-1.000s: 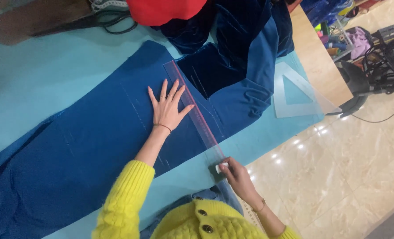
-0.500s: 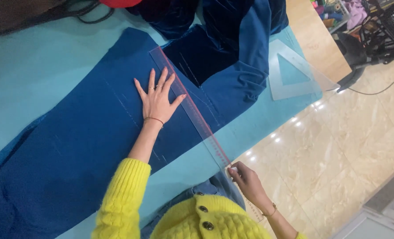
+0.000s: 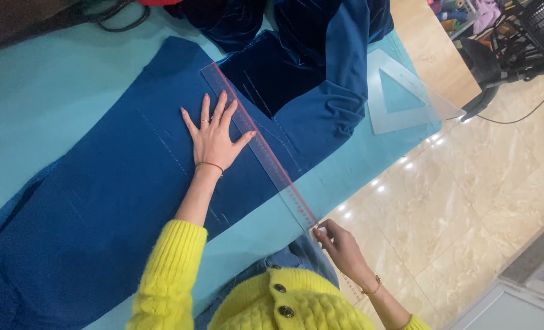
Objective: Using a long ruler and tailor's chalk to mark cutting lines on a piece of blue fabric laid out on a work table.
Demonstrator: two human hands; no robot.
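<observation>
Velvet in deep blue (image 3: 113,183) fills the left and middle of the head view, spread flat over my turquoise table (image 3: 33,91), with bare tabletop showing along the upper left and in a strip along the lower right, next to the table's edge. My left hand (image 3: 214,137) lies open and flat on the fabric at the middle of the frame, fingers spread, the thumb tip touching the long clear ruler (image 3: 259,146) with its red markings. That ruler runs diagonally from upper centre down to the lower right, crossing the cloth's edge and ending on the bare strip of table close to its rim. My right hand (image 3: 342,247) is at the ruler's lower end, just past the table's edge, fingers pinched shut around a small whitish piece (image 3: 321,230); I cannot tell what it is, it is mostly covered by my fingers. Right of the ruler, a clear set square (image 3: 400,91) rests on the table near its right edge, well apart from both hands. Beyond the edge lies glossy beige floor (image 3: 461,208). The fabric runs out of frame at the left and bottom, and my yellow sleeves (image 3: 168,269) hide part of its lower portion.
</observation>
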